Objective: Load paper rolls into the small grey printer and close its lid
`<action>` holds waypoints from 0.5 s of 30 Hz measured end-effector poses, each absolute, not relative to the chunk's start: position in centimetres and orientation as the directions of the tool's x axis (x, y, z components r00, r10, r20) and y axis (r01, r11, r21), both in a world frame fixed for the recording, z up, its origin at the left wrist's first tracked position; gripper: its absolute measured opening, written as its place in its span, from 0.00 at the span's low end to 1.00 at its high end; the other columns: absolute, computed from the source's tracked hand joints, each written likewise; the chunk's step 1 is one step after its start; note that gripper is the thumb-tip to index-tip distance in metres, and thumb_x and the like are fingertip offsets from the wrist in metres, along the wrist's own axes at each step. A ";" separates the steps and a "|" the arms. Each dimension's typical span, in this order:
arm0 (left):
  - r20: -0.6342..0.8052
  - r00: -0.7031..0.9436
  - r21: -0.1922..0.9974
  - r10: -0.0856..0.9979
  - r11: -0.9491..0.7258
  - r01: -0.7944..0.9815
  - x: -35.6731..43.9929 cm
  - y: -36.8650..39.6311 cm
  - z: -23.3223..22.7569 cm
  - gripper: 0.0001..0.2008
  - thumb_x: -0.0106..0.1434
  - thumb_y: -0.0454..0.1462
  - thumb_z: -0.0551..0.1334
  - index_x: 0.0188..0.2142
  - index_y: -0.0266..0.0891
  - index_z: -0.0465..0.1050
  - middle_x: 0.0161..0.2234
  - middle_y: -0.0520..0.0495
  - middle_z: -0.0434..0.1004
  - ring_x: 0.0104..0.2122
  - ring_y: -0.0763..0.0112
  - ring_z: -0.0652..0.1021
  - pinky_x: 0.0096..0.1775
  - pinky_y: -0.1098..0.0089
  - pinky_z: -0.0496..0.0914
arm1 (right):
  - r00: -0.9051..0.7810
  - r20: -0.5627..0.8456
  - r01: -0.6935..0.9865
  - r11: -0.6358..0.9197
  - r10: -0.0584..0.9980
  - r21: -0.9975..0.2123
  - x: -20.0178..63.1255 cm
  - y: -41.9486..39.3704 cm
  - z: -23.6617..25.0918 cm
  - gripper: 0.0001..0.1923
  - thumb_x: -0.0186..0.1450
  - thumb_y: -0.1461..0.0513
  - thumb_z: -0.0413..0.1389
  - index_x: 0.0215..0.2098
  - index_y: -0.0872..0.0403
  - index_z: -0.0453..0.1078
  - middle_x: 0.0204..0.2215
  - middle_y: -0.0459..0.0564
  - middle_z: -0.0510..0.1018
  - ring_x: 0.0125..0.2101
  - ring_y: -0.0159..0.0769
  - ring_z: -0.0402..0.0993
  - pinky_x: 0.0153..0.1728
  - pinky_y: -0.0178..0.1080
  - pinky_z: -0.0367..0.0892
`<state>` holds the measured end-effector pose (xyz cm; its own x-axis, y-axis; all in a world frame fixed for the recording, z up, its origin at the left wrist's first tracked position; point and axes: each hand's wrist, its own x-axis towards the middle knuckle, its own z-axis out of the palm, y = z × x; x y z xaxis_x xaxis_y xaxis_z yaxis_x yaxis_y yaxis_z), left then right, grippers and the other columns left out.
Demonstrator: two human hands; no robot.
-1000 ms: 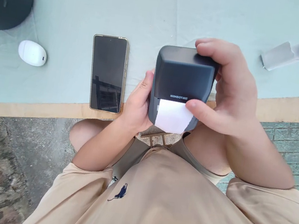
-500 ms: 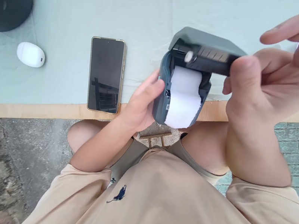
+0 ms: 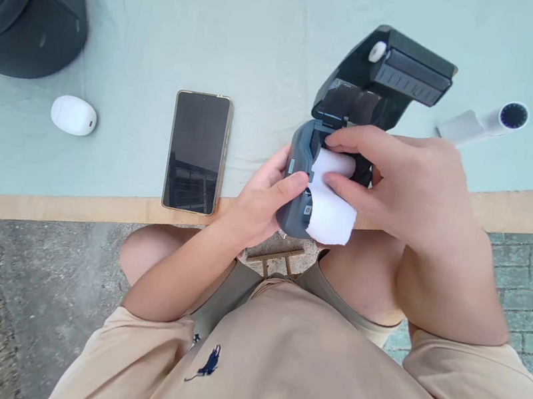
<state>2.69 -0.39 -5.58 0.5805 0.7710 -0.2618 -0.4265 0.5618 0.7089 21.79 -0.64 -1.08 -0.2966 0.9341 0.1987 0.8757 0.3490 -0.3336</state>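
Over the table's near edge (image 3: 93,207), the left hand (image 3: 264,207) clasps the printer (image 3: 300,154), apparently to steady it; its lid (image 3: 357,102) tips open farside, so the half-curled right hand (image 3: 415,186) can straddle the paper roll (image 3: 335,164), grip unclear to me

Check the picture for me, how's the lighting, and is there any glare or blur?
In the head view, light looks soft and even on the cloth, without hard shadows; in the head view, the phone mirrors a darker barred shape low on its screen; also in the head view, the right hand looks slightly soft, and the paper is bright.
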 end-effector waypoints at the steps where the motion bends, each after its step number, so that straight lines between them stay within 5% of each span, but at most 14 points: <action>1: -0.254 0.590 0.708 0.766 0.563 -0.426 2.6 -0.4 -5.7 0.20 0.65 0.47 0.65 0.53 0.44 0.69 0.47 0.46 0.78 0.41 0.66 0.81 0.35 0.72 0.76 | -0.295 0.190 0.886 0.343 0.936 -0.311 21.8 -0.7 -1.0 0.16 0.61 0.55 0.59 0.47 0.48 0.74 0.26 0.43 0.78 0.22 0.30 0.65 0.22 0.36 0.50; 4: -0.242 0.602 0.705 0.761 0.564 -0.430 2.5 -0.4 -5.8 0.20 0.66 0.46 0.64 0.55 0.45 0.68 0.48 0.46 0.77 0.41 0.67 0.80 0.35 0.72 0.76 | -0.289 0.177 0.896 0.331 0.941 -0.296 21.8 -0.8 -0.7 0.14 0.61 0.55 0.59 0.44 0.48 0.74 0.23 0.43 0.75 0.21 0.30 0.62 0.22 0.35 0.49; 8: -0.267 0.598 0.689 0.756 0.583 -0.430 2.6 -0.5 -5.8 0.21 0.64 0.47 0.65 0.54 0.43 0.69 0.49 0.45 0.78 0.45 0.64 0.81 0.39 0.71 0.77 | -0.265 0.169 0.784 0.314 0.949 -0.535 22.0 -1.4 -0.2 0.14 0.59 0.58 0.62 0.43 0.48 0.72 0.31 0.41 0.79 0.19 0.23 0.59 0.21 0.34 0.54; 12: -0.281 0.598 0.670 0.751 0.599 -0.438 2.6 -0.5 -5.7 0.22 0.64 0.47 0.65 0.54 0.43 0.68 0.51 0.45 0.79 0.48 0.62 0.81 0.42 0.69 0.78 | -0.111 0.219 0.533 0.244 0.969 -0.810 23.6 -1.7 0.0 0.20 0.56 0.55 0.66 0.47 0.44 0.72 0.32 0.41 0.78 0.18 0.22 0.57 0.16 0.34 0.48; 15: -0.306 0.568 0.641 0.764 0.607 -0.471 2.5 -0.4 -5.7 0.19 0.65 0.47 0.64 0.52 0.43 0.69 0.49 0.45 0.81 0.48 0.59 0.82 0.42 0.67 0.79 | 0.020 0.317 0.414 0.281 0.948 -0.866 25.8 -1.1 -0.2 0.21 0.64 0.43 0.54 0.51 0.39 0.71 0.31 0.46 0.75 0.23 0.28 0.65 0.19 0.34 0.52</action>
